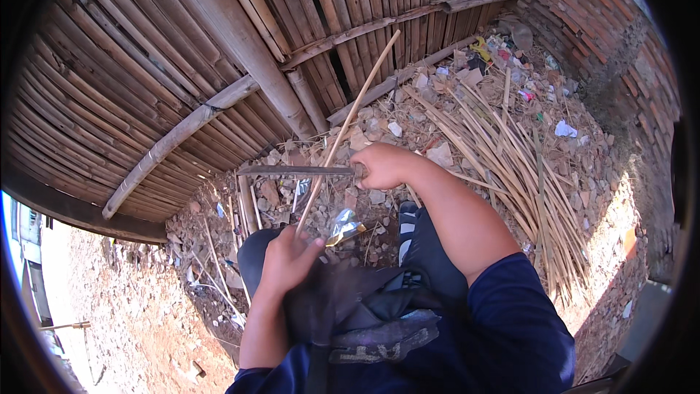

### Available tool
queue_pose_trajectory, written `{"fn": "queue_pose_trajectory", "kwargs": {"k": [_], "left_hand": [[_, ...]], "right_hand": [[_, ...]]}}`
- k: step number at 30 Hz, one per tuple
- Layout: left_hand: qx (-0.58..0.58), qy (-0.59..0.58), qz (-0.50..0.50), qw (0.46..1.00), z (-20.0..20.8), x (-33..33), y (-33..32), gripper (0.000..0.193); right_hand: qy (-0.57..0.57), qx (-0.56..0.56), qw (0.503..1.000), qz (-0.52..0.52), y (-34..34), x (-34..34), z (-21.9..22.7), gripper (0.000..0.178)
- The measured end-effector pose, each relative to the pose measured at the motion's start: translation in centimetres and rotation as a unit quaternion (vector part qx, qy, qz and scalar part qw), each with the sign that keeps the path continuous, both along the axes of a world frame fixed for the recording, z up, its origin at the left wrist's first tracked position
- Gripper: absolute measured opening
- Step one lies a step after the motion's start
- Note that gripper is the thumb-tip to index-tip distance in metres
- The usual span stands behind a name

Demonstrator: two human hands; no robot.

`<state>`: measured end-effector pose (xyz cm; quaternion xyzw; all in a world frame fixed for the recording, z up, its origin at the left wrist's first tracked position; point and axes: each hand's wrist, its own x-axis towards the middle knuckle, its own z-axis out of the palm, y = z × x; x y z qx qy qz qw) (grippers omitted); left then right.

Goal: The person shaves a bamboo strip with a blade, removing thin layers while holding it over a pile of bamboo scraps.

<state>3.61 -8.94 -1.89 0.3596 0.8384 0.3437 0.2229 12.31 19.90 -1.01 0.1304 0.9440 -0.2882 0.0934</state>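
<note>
My left hand [288, 259] is closed round the lower end of a long bamboo strip [355, 108], which slants up and away to the right. In my right hand [380, 165] is the handle of a machete [295, 171]. Its dark blade points left, lying level across the strip where the two cross. Whether the blade's edge bites into the strip cannot be made out. Both hands are in front of my bent knees, the right one farther out than the left.
A fan of bamboo strips [503, 182] lies on the rubble to the right. Ahead and left rises a bamboo slat wall [146, 66] with a thick post [240, 36]. A brick wall [583, 0] borders the far right. Litter and a shiny wrapper [344, 228] lie among the stones.
</note>
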Motion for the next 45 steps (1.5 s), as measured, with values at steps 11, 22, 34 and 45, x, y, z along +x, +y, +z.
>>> {"fn": "queue_pose_trajectory", "kwargs": {"k": [11,22,34,45], "left_hand": [[0.029,-0.074,0.007,0.997,-0.7,-0.4,-0.4,0.03],[0.026,-0.068,-0.021,0.997,0.3,-0.8,-0.2,0.027],[0.036,-0.085,-0.024,0.995,0.4,-0.8,-0.5,0.026],[0.063,-0.14,-0.018,0.988,-0.1,-1.2,-1.1,0.022]], "right_hand": [[0.039,0.022,0.995,-0.09,0.0,0.3,0.7,0.048],[0.064,0.0,0.983,-0.174,3.5,0.6,0.0,0.048],[0.026,-0.031,0.995,-0.093,2.4,0.6,0.7,0.049],[0.026,0.021,0.999,-0.032,0.1,0.4,1.4,0.045]]}}
